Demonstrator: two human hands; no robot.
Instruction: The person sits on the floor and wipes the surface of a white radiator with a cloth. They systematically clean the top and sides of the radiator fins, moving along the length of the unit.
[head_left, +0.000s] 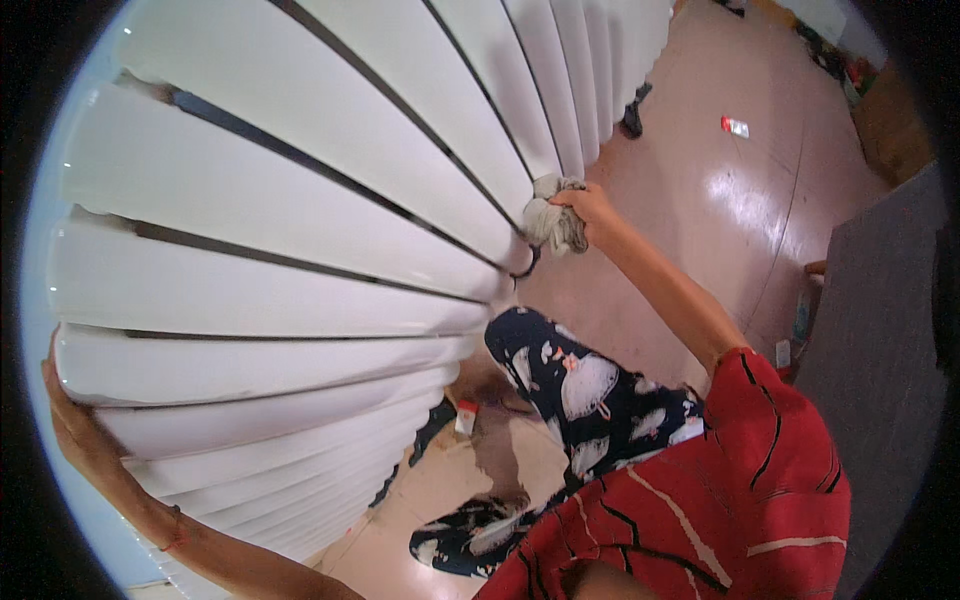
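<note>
Glossy white panels (285, 277), long and rounded at their edges, stand side by side in a row before me, with narrow dark gaps between them. My right hand (589, 210) grips a bunched greyish-beige cloth (556, 217) against the near ends of the panels. At the far left, my left hand (64, 405) lies along the outer end of one panel; its fingers are partly hidden behind the panel's edge. What the panels rest on is hidden.
Below is a pinkish, shiny floor (675, 172). Small red-and-white packets (735, 127) lie on it, another packet (466, 417) near my knees. A dark grey surface (877, 337) stands at right, a brown box-like object (896, 124) beyond it.
</note>
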